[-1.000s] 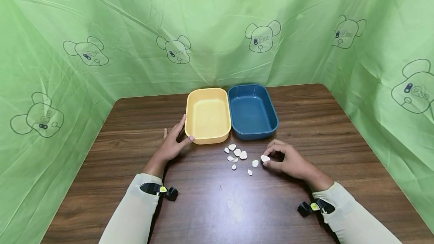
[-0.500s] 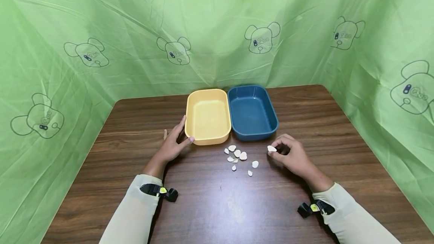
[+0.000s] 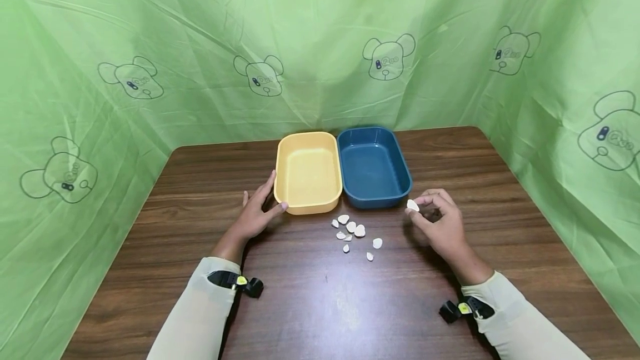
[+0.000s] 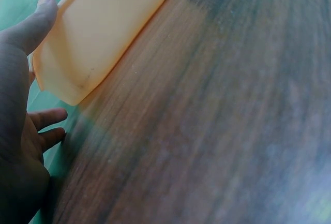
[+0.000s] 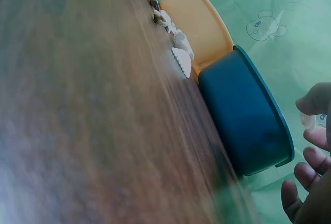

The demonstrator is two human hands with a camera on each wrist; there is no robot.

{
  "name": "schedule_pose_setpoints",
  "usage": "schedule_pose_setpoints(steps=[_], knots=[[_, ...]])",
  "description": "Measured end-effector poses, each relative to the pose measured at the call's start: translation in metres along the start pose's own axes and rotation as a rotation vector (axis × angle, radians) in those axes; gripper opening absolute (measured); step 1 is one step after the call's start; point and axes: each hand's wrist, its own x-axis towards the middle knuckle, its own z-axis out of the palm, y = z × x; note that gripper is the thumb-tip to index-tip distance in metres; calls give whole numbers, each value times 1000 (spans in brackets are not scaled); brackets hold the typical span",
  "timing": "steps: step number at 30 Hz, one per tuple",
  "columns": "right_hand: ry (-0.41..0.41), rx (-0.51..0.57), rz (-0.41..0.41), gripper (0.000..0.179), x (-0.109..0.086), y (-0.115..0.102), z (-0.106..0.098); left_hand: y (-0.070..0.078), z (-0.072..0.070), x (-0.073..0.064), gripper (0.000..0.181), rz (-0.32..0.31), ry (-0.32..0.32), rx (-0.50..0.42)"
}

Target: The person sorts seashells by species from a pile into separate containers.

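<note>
Between the thumb and fingertips of my right hand [image 3: 442, 225] is a small white seashell [image 3: 412, 205], held just off the near right corner of the blue tray [image 3: 377, 203]. In the right wrist view, part of that shell shows pale behind the fingers. My left hand [image 3: 254, 216] rests against the yellow tray [image 3: 312, 209], its thumb at the near left corner and its fingers spread along the left side. Several loose white seashells [image 3: 360, 230] lie on the table in front of the trays; one in the right wrist view has a scalloped edge [image 5: 182, 62].
Both trays stand side by side near the back of the brown wooden table [image 3: 320, 315]. A green curtain [image 3: 310, 26] with bear-head drawings hangs behind and at both sides. Black cameras are strapped to both wrists.
My right hand has moved the pinched shell away from the loose shells, rightward and back toward the blue tray. The left hand has stayed at the yellow tray.
</note>
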Motion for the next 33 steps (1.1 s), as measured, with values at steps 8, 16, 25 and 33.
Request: schedule_pose_setpoints(steps=[8, 16, 25, 33], knots=[[24, -21, -12, 23, 1, -2, -3, -10, 5, 5, 99, 37, 5, -24], [31, -20, 27, 25, 4, -4, 5, -13, 1, -1, 97, 26, 7, -10], [60, -103, -76, 23, 22, -12, 6, -2, -1, -1, 97, -3, -3, 14], [43, -181, -90, 22, 38, -12, 13, -5, 1, 0, 97, 15, 3, -13]])
